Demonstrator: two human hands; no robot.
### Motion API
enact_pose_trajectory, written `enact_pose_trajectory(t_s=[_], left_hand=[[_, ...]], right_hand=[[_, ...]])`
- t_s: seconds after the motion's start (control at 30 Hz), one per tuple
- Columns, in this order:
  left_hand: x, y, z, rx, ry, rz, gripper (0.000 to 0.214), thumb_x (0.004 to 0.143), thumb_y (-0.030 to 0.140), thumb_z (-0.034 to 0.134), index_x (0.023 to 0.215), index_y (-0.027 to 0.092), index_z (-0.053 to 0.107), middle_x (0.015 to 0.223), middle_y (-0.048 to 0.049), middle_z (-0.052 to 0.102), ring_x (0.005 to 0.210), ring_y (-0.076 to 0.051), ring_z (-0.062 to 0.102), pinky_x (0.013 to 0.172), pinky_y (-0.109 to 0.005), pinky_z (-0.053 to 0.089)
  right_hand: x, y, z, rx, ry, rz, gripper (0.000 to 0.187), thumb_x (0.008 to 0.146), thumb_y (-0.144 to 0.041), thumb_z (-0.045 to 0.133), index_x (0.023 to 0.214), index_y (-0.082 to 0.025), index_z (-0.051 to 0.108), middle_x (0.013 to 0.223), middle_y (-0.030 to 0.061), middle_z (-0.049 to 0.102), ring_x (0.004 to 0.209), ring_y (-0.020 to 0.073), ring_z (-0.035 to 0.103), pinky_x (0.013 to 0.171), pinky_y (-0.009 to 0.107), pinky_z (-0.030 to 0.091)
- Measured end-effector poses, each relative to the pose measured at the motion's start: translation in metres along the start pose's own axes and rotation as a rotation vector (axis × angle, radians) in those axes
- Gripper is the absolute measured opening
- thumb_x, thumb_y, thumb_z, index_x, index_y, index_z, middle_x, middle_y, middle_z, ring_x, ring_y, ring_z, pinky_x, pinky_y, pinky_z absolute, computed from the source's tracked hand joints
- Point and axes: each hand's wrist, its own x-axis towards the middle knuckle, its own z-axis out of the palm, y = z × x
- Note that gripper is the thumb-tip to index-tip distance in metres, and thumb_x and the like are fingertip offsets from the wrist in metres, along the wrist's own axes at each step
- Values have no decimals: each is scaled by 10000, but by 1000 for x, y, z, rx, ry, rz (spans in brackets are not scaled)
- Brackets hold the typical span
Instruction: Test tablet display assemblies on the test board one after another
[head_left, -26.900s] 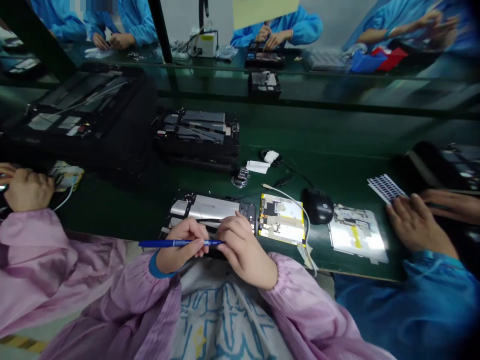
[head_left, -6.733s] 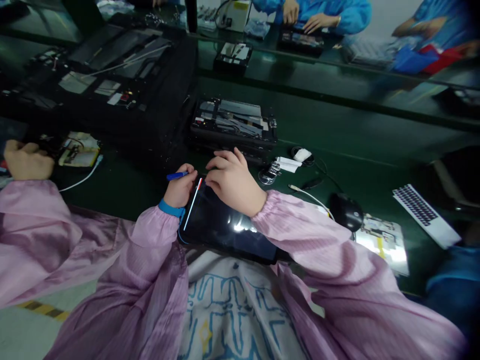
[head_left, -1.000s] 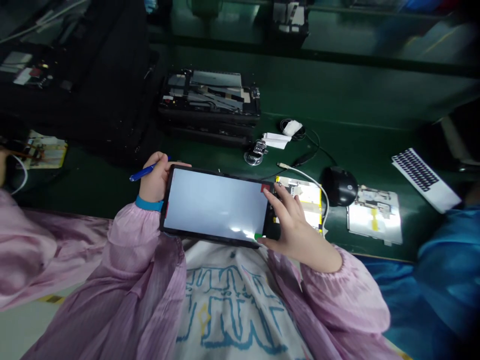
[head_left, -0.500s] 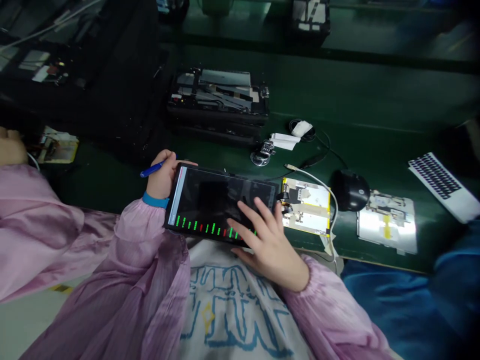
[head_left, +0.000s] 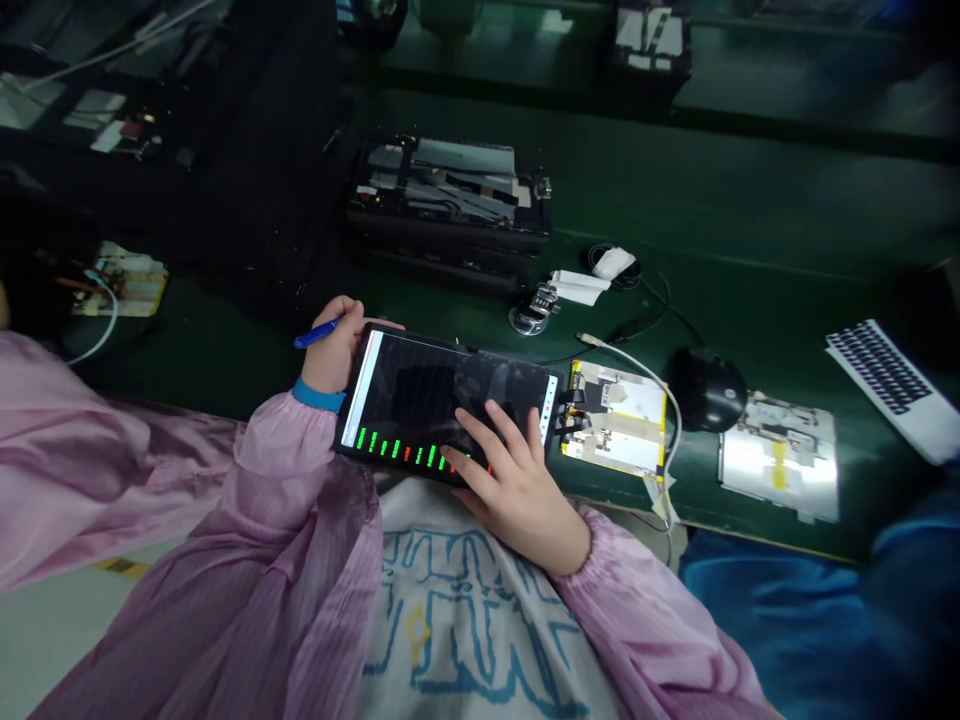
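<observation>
A tablet screen [head_left: 427,385] with green and red lines of text is tilted toward me at the bench's front edge. My left hand [head_left: 334,345] grips its left end, a blue pen [head_left: 316,334] tucked in the same fingers and a blue band at the wrist. Over the screen's lower right part, my right hand [head_left: 517,480] spreads its fingers, the index fingertip at the text; whether it touches the glass I cannot tell. Short black ribbon cables join the screen's right end to an opened tablet body [head_left: 619,415] with silver battery cells.
A hand tally counter [head_left: 535,308], a white-tipped cable [head_left: 630,350] and a black round device [head_left: 706,388] lie beyond and right. Farther right are a metal-backed part [head_left: 780,455] and a keyboard [head_left: 885,385]. Stacked black units [head_left: 450,200] stand behind. Co-workers' sleeves show at both sides.
My right hand has slid left and slightly down across the screen, uncovering its white right-hand strip. My left hand keeps its hold. The whole view has shifted a little.
</observation>
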Motion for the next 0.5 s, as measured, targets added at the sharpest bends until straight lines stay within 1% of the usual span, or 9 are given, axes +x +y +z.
enact_pose_trajectory(t_s=[0.1,0.23,0.4,0.5], left_hand=[[0,0,0,7,3,2,439,747,499,669,757,206,343,674,-13,694,610,-187,679,527,-245,516],[0,-1,-1,-12,1,8,440,744,488,674,756,208,335,667,-9,690,626,-192,683,534,-248,512],[1,-2,-3,-25,-4,1,429,741,472,677,753,211,337,617,12,661,585,-178,665,475,-220,454],[1,-4,-4,-26,-11,5,411,759,473,659,754,212,342,616,15,657,574,-170,656,469,-215,439]], right_hand=[[-1,0,1,9,8,-6,314,836,-237,638,1146,-208,599,1426,134,465,1374,390,309,1053,734,220],[-1,-1,2,17,9,-8,261,851,-229,616,1111,-208,606,1420,138,466,1385,382,293,1054,730,223],[1,-3,1,19,8,-2,291,866,-235,598,1157,-225,595,1420,145,462,1388,379,286,1041,733,239],[1,-3,2,24,2,-3,299,849,-232,624,1146,-224,596,1421,140,461,1386,376,289,1051,732,219]])
